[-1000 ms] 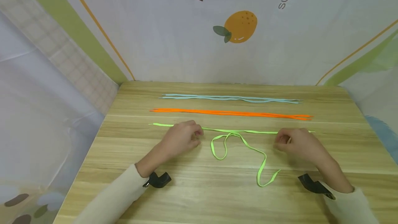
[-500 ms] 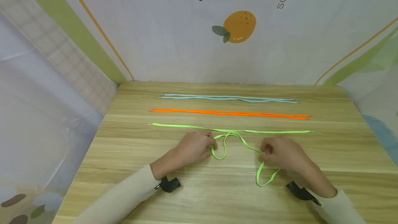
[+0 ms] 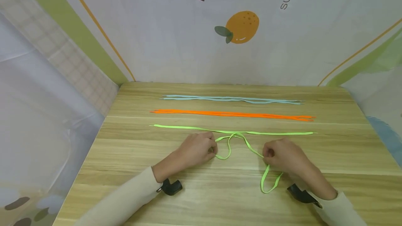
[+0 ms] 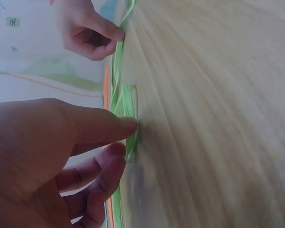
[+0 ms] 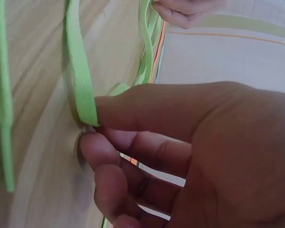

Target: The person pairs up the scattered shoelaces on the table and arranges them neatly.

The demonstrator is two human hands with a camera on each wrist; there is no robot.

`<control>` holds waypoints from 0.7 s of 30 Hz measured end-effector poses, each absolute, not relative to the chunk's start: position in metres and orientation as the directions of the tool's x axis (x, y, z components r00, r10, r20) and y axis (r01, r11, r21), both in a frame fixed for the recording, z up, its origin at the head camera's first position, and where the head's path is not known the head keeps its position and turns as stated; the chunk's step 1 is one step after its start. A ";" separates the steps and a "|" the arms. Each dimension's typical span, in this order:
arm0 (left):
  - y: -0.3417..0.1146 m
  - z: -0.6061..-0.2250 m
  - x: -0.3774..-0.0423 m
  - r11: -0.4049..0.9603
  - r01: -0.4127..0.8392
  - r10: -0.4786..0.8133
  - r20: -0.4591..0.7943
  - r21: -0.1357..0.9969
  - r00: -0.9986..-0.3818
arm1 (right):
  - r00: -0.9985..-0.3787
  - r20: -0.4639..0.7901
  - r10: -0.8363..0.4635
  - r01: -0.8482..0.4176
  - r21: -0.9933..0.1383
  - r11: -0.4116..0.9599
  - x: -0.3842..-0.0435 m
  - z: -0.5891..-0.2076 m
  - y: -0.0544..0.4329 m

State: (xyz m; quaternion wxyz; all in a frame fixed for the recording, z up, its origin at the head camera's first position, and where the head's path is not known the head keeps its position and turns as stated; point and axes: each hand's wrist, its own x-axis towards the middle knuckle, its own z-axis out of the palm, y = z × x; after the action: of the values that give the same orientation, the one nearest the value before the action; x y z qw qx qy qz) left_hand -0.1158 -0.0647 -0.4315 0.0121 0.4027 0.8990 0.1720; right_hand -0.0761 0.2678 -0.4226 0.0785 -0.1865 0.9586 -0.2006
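A loose lime-green shoelace (image 3: pixel 248 144) lies in curves across the middle of the wooden table. My left hand (image 3: pixel 196 151) pinches it near its left loop; in the left wrist view, thumb and fingers meet on the flat lace (image 4: pixel 128 102). Farther right, my right hand (image 3: pixel 287 154) pinches the same lace between thumb and fingertips, as the right wrist view shows on the green band (image 5: pixel 85 95). Past that hand, the lace hangs in a bend toward the near side, its tip pointing up and right. Just beyond both hands a second lime-green shoelace (image 3: pixel 185 127) lies straight.
Behind the green laces, orange shoelaces (image 3: pixel 232 114) lie side by side, and pale blue shoelaces (image 3: pixel 213 97) lie farther back. A printed cloth (image 3: pixel 176 44) hangs along the table's far edge. The wooden table (image 3: pixel 220 198) extends toward the front.
Both hands have come off the straight green lace, moving inward and nearer, and have taken hold of the loose one. In the last half second its curves have shifted slightly.
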 end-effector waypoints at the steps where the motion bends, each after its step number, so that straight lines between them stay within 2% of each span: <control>1: -0.065 -0.431 -0.115 0.615 0.719 0.727 0.120 0.324 -0.676 | -0.917 -0.077 -0.392 -0.327 -0.418 0.847 -0.076 -0.423 0.268; 16: -0.090 -0.405 -0.104 0.631 0.615 0.640 0.130 0.472 -0.757 | -0.903 -0.075 -0.423 -0.284 -0.636 0.718 -0.078 -0.399 0.287; 21: -0.108 -0.400 -0.105 0.623 0.580 0.607 0.143 0.525 -0.782 | -0.907 -0.070 -0.414 -0.280 -0.636 0.719 -0.079 -0.395 0.294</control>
State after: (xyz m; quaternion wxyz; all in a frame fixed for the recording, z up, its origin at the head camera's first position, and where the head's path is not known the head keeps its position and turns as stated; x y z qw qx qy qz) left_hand -0.1048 -0.1082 -0.3996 0.0243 0.3296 0.9005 0.2827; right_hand -0.0789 0.2944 -0.3953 0.1041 -0.1883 0.9213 -0.3238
